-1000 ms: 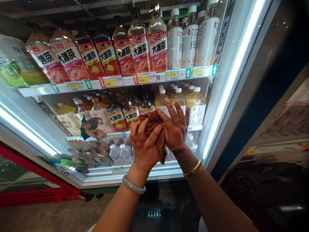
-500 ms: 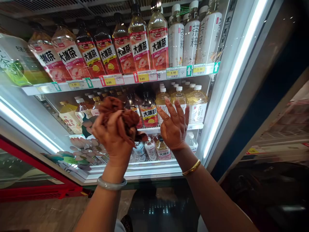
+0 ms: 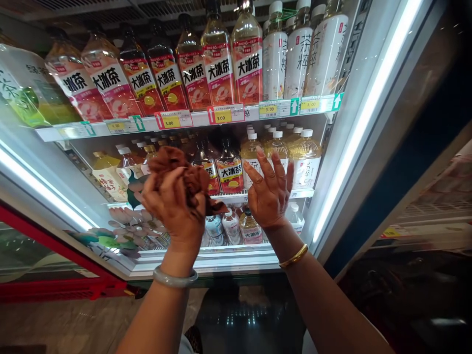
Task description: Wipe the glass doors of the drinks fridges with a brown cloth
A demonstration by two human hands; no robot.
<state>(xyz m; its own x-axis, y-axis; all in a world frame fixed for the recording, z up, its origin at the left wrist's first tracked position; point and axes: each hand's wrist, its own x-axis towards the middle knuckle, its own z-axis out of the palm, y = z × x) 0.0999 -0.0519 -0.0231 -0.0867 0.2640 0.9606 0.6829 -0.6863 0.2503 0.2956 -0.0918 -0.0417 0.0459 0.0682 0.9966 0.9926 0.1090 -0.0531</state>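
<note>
A crumpled brown cloth (image 3: 193, 184) is bunched in my left hand (image 3: 173, 211), whose fingers are wrapped round it. The hand is raised in front of the middle shelf of a lit drinks cooler (image 3: 295, 268). To its right, my right hand (image 3: 271, 194) has its fingers spread, palm turned towards the cooler, and holds nothing. Behind those fingers stand clear bottles with white caps (image 3: 307, 160). A lotus-flower picture (image 3: 134, 223) lies across the view of the lower shelves, as if on glass. Whether either hand touches the glass, I cannot tell.
Bottles of iced tea (image 3: 249, 66) line the top shelf above price tags (image 3: 224, 115). Smaller bottles (image 3: 231, 227) stand at the bottom. Bright light strips run up both sides. A red-framed cabinet (image 3: 70, 290) is at left, a dark shiny object (image 3: 416, 300) at right.
My left hand and the cloth have shifted slightly, and the cloth's folds look different. My right hand stays spread, a little further right in view. The camera's view has also moved slightly.
</note>
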